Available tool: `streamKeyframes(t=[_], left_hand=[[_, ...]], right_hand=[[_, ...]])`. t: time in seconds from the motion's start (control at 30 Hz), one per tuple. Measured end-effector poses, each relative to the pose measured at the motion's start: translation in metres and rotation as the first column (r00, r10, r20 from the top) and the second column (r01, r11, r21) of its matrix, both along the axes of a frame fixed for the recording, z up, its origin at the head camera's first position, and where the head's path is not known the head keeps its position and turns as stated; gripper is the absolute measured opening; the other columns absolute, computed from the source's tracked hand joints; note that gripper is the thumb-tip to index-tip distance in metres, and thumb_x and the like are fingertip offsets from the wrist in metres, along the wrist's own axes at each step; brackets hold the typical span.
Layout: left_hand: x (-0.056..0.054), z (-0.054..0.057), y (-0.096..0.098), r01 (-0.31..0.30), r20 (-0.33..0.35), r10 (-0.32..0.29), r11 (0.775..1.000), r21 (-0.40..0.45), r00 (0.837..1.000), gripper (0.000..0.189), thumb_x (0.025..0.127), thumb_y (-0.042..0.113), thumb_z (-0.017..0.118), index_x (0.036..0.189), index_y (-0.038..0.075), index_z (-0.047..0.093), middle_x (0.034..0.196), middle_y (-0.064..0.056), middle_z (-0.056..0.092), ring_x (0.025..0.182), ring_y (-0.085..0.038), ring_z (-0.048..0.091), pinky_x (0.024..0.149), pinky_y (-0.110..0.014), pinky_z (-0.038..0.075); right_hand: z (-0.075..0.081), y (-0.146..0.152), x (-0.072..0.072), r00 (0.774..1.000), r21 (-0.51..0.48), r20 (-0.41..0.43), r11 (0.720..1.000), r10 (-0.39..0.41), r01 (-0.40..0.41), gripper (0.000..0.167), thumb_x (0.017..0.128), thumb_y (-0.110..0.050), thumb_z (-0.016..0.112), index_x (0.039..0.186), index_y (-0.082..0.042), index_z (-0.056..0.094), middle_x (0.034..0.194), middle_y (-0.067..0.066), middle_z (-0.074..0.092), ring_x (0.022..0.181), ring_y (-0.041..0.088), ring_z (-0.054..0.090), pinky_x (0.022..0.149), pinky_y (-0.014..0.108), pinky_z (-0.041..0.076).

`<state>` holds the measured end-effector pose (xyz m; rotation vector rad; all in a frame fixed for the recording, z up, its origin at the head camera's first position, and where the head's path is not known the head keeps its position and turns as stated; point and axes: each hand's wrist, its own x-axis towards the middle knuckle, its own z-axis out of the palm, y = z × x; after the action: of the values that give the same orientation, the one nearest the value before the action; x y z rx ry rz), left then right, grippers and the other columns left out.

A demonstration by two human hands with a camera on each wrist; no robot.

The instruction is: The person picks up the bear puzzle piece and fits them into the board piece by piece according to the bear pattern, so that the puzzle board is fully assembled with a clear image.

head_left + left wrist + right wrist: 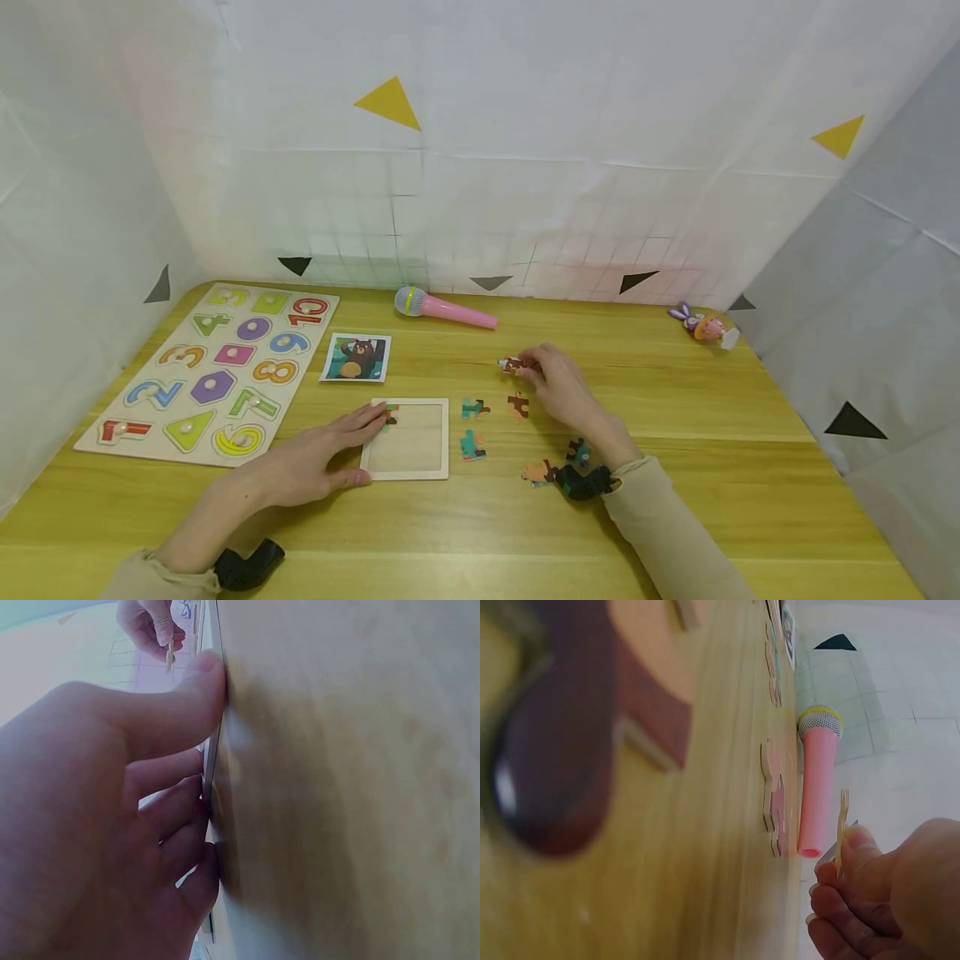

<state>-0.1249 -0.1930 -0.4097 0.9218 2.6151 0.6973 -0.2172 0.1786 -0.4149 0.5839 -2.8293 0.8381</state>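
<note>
My left hand (pixel 322 458) rests at the left side of a small wooden puzzle tray (pixel 444 442), fingertips on its upper left corner and thumb at the lower left. One puzzle piece (pixel 392 417) lies inside that corner, partly covered by the fingers. Above the table, my right hand (pixel 558 383) pinches a brown and white jigsaw piece (pixel 512 364) between thumb and fingers; the right wrist view shows this piece (pixel 843 832) edge-on. Between tray and right hand lie loose pieces: two teal ones (pixel 472 447) and a brown one (pixel 518 406).
More pieces (pixel 537 472) lie by the right wrist, partly hidden by a black wrist device (pixel 583 483). A bear picture card (pixel 357 358) sits behind the tray, a number-and-shape board (pixel 217 375) at left. A pink toy microphone (pixel 457 312) lies at the back, a bunny figure (pixel 705 327) far right.
</note>
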Motion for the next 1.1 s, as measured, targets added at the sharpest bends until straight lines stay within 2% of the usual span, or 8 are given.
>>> streamKeyframes(t=[0.83, 1.1], left_hand=[[0.0, 0.0, 0.0, -0.002, -0.007, 0.002, 1.0, -0.002, 1.0, 0.075, 0.098, 0.05, 0.057, 0.159, 0.017, 0.028, 0.168, -0.003, 0.017, 0.152, -0.03, 0.021, 0.113, -0.055, 0.036], [-0.001, -0.001, 0.0, 0.005, -0.016, -0.005, 1.0, -0.003, 1.0, 0.075, 0.098, 0.05, 0.057, 0.159, 0.017, 0.027, 0.168, -0.004, 0.018, 0.152, -0.031, 0.023, 0.113, -0.056, 0.036]], right_hand=[[0.008, -0.022, 0.013, 0.995, 0.001, -0.053, 0.996, 0.087, -0.087, 0.019, 0.099, -0.012, 0.062, 0.113, 0.0, 0.068, 0.098, 0.009, 0.062, 0.089, 0.022, 0.059, 0.077, 0.037, 0.052], [0.01, -0.028, 0.018, 0.994, -0.003, -0.023, 0.994, 0.11, -0.111, 0.019, 0.1, -0.012, 0.061, 0.113, 0.0, 0.067, 0.103, 0.009, 0.062, 0.092, 0.021, 0.058, 0.079, 0.037, 0.053]])
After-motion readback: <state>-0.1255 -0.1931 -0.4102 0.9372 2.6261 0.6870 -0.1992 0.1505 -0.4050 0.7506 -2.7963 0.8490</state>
